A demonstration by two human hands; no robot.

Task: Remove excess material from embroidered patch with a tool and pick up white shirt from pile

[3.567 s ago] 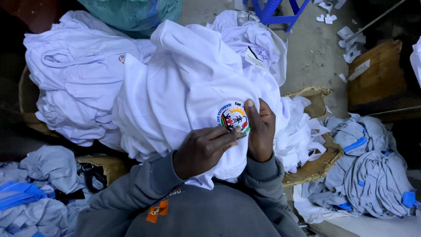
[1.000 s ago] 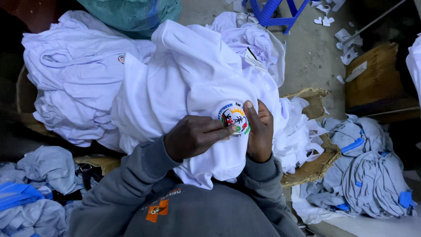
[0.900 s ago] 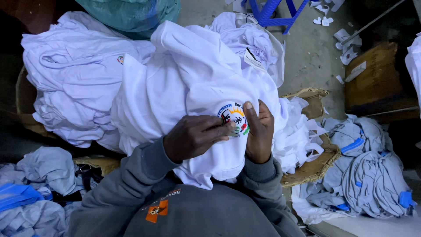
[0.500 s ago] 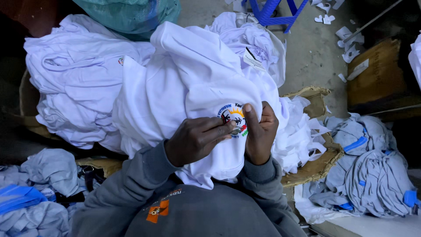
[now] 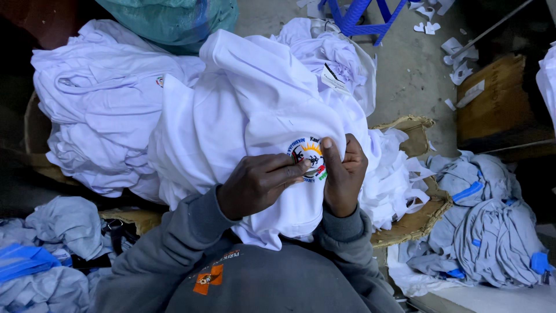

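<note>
Your sleeves: grey sweatshirt fills the bottom of the view, both arms reaching forward.
Your left hand: laid on the white garment, its fingers stretched out flat and pressing on the edge of the round badge; they grip nothing.
Your right hand: fingers closed on a fold of the white cloth just beside the badge, thumb up along the badge's right rim.
Badge: a round, many-coloured emblem on the white garment, between your two hands, partly covered by your fingertips.
Progress: judging by this, the badge sits in place on the cloth and you are working at its edge; whether any loose thread or backing is left there is too small to tell.
Left pile: more white garments heaped beside the one you hold, one showing a small badge.
Right side: pale blue-grey clothes with blue bits, lying by a woven basket of white scraps.
Far: concrete floor with paper scraps, a cardboard box, a blue stool, a green bag.
</note>
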